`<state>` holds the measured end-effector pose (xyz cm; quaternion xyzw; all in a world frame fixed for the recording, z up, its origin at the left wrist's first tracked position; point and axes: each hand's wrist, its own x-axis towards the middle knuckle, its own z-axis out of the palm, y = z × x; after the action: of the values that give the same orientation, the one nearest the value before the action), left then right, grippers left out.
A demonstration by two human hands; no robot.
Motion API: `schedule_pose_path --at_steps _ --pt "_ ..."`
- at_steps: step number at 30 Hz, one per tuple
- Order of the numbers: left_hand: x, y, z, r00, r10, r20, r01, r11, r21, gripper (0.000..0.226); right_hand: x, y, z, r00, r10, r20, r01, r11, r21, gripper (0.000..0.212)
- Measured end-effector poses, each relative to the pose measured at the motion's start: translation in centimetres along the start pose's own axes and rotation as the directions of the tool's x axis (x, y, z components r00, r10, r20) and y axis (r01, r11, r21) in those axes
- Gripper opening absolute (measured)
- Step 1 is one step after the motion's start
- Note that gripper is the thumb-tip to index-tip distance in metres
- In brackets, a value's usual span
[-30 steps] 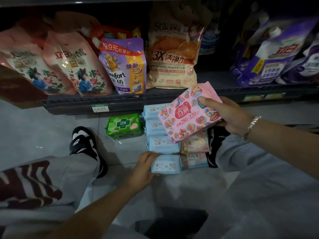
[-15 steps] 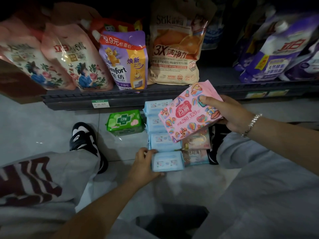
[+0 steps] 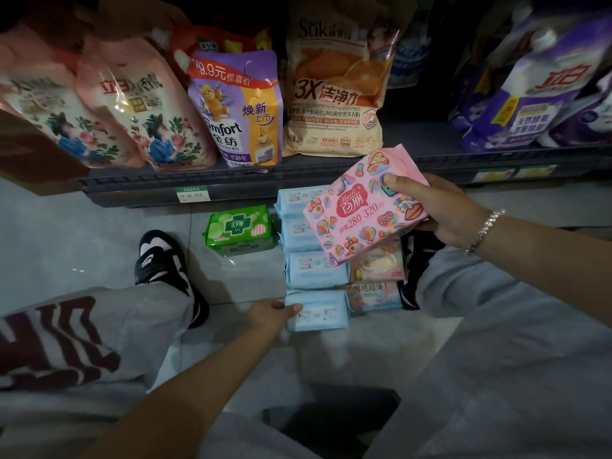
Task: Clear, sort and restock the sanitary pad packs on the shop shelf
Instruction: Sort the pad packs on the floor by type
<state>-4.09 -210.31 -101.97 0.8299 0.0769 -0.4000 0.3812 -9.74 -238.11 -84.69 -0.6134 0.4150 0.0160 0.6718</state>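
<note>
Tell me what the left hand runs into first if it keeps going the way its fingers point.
The left hand already touches the nearest light blue pad pack; going on rightward, it would probably push that into the pale pink pack beside it.

Head view | worn camera looks forward and down, close over bent knees | faces bottom shelf [image 3: 231,188] and tiled floor [image 3: 66,233]
</note>
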Motion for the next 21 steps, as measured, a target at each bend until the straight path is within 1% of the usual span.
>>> schedule_pose_path --at_steps 2,4,6,9,12,14,16,19,21 --pt "0.2 0.0 -0.3 0.999 -0.025 0.03 0.023 0.998 0.05 0.021 0.0 0.0 0.0 1.0 0.005 -0.001 -0.005 1.0 0.003 0.043" --pt "0.1 -0.3 -0.6 0.99 -0.063 0.129 0.054 0.996 0.075 0.024 0.1 0.0 0.1 1.0 0.002 0.0 -0.002 1.0 -0.003 0.045" --pt "-0.2 -0.9 -0.8 0.969 -0.108 0.221 0.087 0.991 0.106 0.022 0.1 0.0 0.1 1.0 0.0 0.003 0.0 1.0 -0.003 0.044" --pt "-0.5 -1.9 -1.2 0.943 -0.165 0.289 0.117 0.977 0.177 0.02 0.2 0.1 0.3 1.0 0.0 0.016 0.001 1.0 -0.008 0.039" --pt "0.2 -3.0 -0.9 0.933 -0.202 0.298 0.146 0.969 0.198 0.023 0.4 0.2 0.3 0.999 0.0 0.034 0.001 1.0 -0.021 0.032" --pt "0.6 -3.9 -0.7 0.934 -0.201 0.296 0.124 0.958 0.258 0.026 0.5 0.3 0.3 0.999 0.005 0.035 -0.004 1.0 -0.03 0.031" --pt "0.9 -4.8 -0.3 0.942 -0.205 0.266 0.114 0.94 0.321 0.028 0.6 0.4 0.3 1.0 0.007 0.03 -0.006 0.999 -0.038 0.031" --pt "1.1 -5.0 0.2 0.963 -0.177 0.201 0.122 0.958 0.259 0.023 0.7 0.4 0.5 0.999 0.011 0.032 -0.01 0.999 -0.047 0.032" --pt "1.0 -4.9 0.5 0.97 -0.167 0.178 0.12 0.961 0.25 0.021 0.8 0.4 0.6 0.999 0.013 0.032 -0.011 0.999 -0.051 0.036"
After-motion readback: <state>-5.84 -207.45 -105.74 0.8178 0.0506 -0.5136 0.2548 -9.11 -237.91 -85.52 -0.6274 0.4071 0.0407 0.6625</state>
